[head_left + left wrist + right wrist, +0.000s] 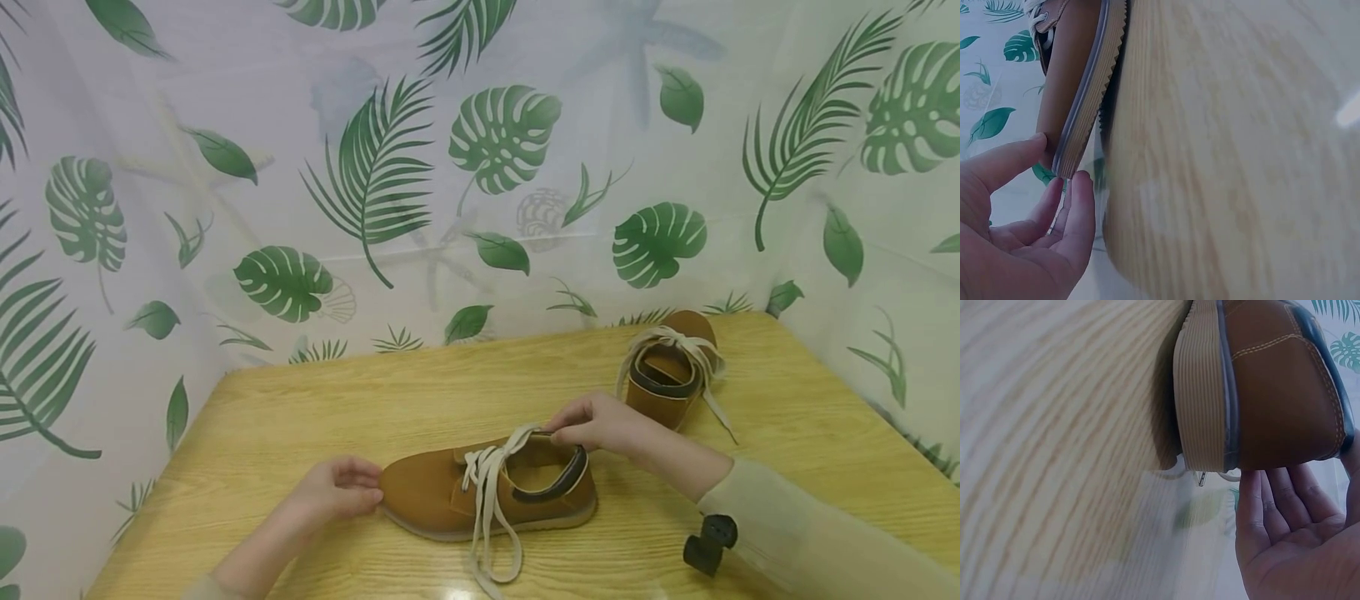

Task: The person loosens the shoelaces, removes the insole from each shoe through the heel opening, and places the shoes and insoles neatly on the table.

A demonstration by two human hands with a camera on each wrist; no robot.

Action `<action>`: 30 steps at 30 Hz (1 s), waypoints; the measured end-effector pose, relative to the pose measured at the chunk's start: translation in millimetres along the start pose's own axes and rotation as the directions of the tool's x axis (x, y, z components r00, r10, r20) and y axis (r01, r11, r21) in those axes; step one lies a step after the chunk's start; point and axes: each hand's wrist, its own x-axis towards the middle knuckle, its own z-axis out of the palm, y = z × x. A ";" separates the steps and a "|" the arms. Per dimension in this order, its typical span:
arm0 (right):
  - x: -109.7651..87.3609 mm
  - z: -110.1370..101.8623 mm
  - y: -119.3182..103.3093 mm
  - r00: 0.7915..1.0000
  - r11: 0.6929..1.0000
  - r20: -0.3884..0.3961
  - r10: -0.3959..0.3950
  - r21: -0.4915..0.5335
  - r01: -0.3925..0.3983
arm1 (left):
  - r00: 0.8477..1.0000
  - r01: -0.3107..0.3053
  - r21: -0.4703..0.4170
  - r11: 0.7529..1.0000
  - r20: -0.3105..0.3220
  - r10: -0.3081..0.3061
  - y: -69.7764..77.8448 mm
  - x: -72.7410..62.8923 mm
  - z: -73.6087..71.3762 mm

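Observation:
A brown lace-up shoe (pixel 427 492) lies sideways across the near part of the table, its toe to the left and its heel to the right. Its cream laces (pixel 487 500) are loosely done, with long loops hanging over the near side. My left hand (pixel 337 492) pinches the toe; in the left wrist view the thumb (pixel 1019 159) is against the upper and the fingertips are at the sole's front edge. From the far side, my right hand (pixel 600 423) grips the shoe's padded collar. In the right wrist view, its fingers (pixel 1282 503) partly disappear behind the heel (pixel 1285 406).
The matching brown shoe (pixel 660 408) stands at the back right, behind my right forearm, with its laces tied in a bow. The wooden table (pixel 337 408) meets a leaf-patterned cloth (pixel 420 308) at the back and sides. A small black device (pixel 710 543) hangs at my right sleeve.

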 end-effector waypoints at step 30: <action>1.5 2.4 -0.9 0.999 0.999 -0.011 0.043 0.007 -0.043 | 0.994 -0.026 0.030 0.999 -0.105 0.029 23.0 10.0 15.0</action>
